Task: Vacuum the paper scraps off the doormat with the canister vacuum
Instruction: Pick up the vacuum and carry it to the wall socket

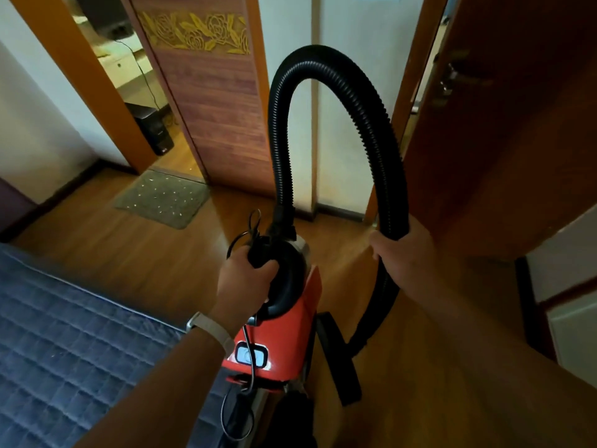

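1. In the middle foreground, the red plastic canister vacuum (284,324) is held by its black loop handle (287,286). The left hand (245,282) is curled round that handle together with a bundle of thin black power cord (249,367).
2. The right hand (403,257) grips the black ribbed hose (323,58), which arches high from the vacuum's front and down into the palm.
3. Below that hand the hose passes behind the vacuum body, and its end is out of sight. The vacuum's underside is hidden, so I cannot tell whether it touches the floor.
4. The grey-green rectangular doormat (139,202) lies well apart, ahead to the left before an open doorway. It is dotted with small white paper scraps (165,193).
5. The glossy wooden floor (129,263) runs throughout. A blue quilted mattress (64,334) fills the lower left, and a dark brown wooden door (500,140) stands ajar on the right.
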`<state>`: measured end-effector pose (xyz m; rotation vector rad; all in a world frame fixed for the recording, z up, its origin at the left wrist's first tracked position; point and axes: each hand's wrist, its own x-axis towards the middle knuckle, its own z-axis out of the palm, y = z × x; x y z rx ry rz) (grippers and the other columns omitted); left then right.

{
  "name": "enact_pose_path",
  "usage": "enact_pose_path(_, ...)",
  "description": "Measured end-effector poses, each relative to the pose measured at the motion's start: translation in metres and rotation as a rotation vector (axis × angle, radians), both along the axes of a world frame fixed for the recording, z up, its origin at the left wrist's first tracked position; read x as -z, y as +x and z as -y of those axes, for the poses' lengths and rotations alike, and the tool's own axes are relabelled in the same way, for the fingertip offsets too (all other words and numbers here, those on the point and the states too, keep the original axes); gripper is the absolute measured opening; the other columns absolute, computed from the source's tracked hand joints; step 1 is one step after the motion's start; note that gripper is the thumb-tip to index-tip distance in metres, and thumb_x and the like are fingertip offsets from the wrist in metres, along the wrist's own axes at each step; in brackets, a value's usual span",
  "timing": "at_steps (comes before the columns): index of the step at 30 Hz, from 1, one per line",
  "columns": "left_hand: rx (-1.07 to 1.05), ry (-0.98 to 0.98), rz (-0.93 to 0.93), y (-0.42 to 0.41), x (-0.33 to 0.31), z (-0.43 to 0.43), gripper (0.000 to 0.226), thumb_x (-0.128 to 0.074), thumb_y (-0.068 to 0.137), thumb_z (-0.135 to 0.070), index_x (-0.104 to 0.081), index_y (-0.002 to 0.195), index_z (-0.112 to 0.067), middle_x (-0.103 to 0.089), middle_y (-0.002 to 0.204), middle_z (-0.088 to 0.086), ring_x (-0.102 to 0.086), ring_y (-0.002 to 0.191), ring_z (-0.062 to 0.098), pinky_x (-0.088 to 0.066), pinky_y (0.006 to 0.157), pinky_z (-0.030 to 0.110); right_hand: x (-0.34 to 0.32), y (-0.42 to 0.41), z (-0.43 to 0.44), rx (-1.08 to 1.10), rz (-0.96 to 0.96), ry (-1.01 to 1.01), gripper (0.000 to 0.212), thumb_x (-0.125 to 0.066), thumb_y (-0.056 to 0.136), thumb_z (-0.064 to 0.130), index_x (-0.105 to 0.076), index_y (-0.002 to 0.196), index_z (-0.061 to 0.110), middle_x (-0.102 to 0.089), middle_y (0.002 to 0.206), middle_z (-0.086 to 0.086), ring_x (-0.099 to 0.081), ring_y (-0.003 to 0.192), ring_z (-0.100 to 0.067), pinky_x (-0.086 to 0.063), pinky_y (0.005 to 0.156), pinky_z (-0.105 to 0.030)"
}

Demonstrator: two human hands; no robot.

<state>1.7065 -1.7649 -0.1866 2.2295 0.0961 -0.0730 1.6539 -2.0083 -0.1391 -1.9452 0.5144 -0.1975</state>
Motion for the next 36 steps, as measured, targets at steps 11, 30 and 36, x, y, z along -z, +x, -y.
enact_pose_path(11,-0.046,-0.060,-0.075,0.191,0.008,-0.008,0.021,-0.062,0.069,-0.036,-0.059,0.082,-0.021,-0.066,0.063,0.007,-0.064,0.053,0.030,-0.056,0.055,0.049,-0.009,0.207,-0.009,-0.028,0.023,-0.043,0.016,-0.068,0.082,0.007,-0.057,0.089,-0.001,-0.056,0.068,-0.009,-0.050,0.046,-0.003,-0.041,0.042,-0.013)
enact_pose_path(30,-0.396,-0.068,-0.102,0.399,-0.013,0.038,0.015,-0.065,0.085,-0.016,-0.063,0.099,-0.010,-0.065,0.061,0.011,-0.055,0.035,0.017,-0.046,0.039,0.027,0.012,0.484,0.042,-0.320,-0.004,0.029,0.016,-0.070,0.080,0.019,-0.055,0.080,0.021,-0.064,0.068,-0.006,-0.059,0.056,-0.015,-0.046,0.053,-0.026)
enact_pose_path(36,-0.577,-0.099,-0.070,0.429,-0.030,0.030,0.019,-0.064,0.088,-0.016,-0.062,0.106,-0.011,-0.065,0.062,0.009,-0.056,0.037,0.017,-0.046,0.038,0.026,0.007,0.565,0.015,-0.540,0.056,0.008,0.023,-0.071,0.082,0.018,-0.050,0.076,0.026,-0.059,0.066,-0.003,-0.059,0.057,-0.013,-0.044,0.054,-0.023)
